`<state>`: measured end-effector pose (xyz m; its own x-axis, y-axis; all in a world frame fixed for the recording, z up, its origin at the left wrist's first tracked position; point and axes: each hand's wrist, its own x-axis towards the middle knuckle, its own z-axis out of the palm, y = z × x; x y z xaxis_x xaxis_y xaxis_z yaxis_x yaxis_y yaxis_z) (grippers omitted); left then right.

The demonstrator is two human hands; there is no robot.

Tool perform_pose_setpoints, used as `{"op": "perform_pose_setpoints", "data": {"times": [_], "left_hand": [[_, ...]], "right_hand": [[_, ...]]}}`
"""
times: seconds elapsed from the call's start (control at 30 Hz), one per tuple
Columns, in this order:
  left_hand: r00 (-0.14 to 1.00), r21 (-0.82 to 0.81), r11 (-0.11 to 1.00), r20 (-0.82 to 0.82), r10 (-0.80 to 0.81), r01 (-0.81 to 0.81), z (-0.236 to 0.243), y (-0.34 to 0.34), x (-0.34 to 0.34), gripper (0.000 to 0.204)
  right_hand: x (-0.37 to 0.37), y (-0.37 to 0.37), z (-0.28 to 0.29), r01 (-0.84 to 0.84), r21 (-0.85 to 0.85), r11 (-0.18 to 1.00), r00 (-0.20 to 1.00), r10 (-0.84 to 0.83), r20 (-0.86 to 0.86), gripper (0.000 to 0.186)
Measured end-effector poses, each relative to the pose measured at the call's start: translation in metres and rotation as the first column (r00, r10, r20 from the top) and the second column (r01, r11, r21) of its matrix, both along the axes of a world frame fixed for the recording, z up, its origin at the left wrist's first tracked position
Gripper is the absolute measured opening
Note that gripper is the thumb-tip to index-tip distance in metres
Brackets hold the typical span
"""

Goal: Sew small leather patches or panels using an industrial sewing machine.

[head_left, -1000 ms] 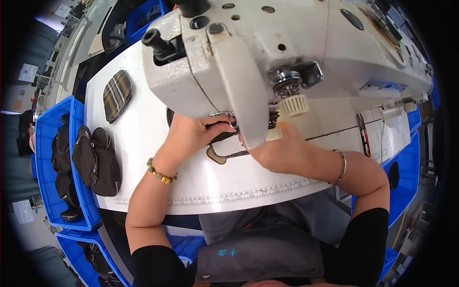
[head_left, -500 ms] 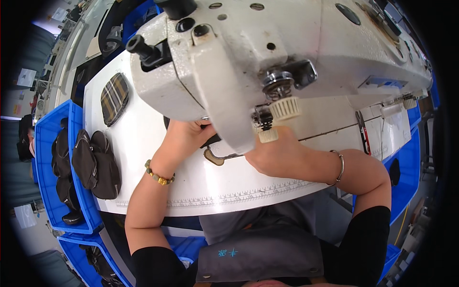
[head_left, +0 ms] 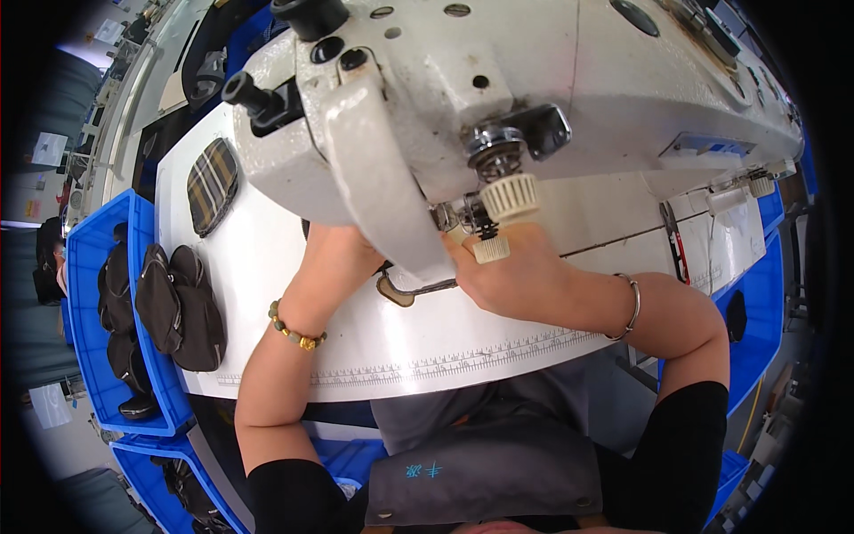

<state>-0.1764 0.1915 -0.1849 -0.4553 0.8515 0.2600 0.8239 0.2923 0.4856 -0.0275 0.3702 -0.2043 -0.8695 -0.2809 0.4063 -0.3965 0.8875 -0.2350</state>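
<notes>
A white sewing machine head [head_left: 445, 98] fills the top middle of the view. My left hand [head_left: 342, 255] lies on the white worktop under the machine's left end, its fingers hidden behind the machine. Close by, a small dark-edged piece with a tan inside [head_left: 396, 292] lies flat, its dark edge running right towards my other hand. My right hand [head_left: 511, 271] is curled beside the machine's front, behind the cream tension knob [head_left: 510, 198]. Its fingertips are hidden, so what it grips cannot be made out.
A plaid fabric piece [head_left: 213, 187] lies at the worktop's left. Dark fabric slippers [head_left: 182, 307] rest over the edge of a blue bin [head_left: 84, 338] holding more dark items. Red-handled snips [head_left: 676, 245] lie at right. A printed ruler [head_left: 463, 360] runs along the near edge.
The machine head sits slightly further left in the view. My left fingertips, partly visible before, are now behind it. Both hands stay close to the same places.
</notes>
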Motion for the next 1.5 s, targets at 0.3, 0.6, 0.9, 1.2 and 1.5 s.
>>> {"op": "perform_pose_setpoints", "data": {"times": [0.3, 0.6, 0.9, 1.2, 1.5], "left_hand": [[0.995, -0.090, 0.991, -0.028, 0.095, -0.097, -0.026, -0.011, -0.015, 0.019], [0.997, 0.080, 0.995, -0.027, 0.068, -0.066, -0.008, -0.001, 0.002, 0.024], [0.730, 0.501, 0.802, 0.672, -0.124, -0.325, -0.021, 0.013, 0.015, 0.023], [0.974, -0.616, 0.767, -0.004, 0.227, -0.181, 0.039, 0.028, 0.022, 0.057], [0.864, -0.372, 0.841, 0.166, 0.476, -0.392, 0.020, 0.016, 0.018, 0.029]], "right_hand": [[-0.005, 0.001, -0.001, -0.017, -0.011, 1.000, 1.000, 0.016, -0.018, 0.009], [-0.007, 0.003, -0.009, -0.009, -0.066, 0.998, 0.999, 0.006, -0.050, 0.008], [-0.011, 0.001, -0.007, -0.029, -0.014, 0.999, 0.993, 0.027, -0.116, 0.008], [-0.006, 0.003, -0.002, -0.016, 0.000, 1.000, 0.996, 0.016, -0.083, 0.009], [0.000, 0.001, 0.000, -0.058, -0.003, 0.998, 0.994, 0.057, -0.095, 0.009]]}}
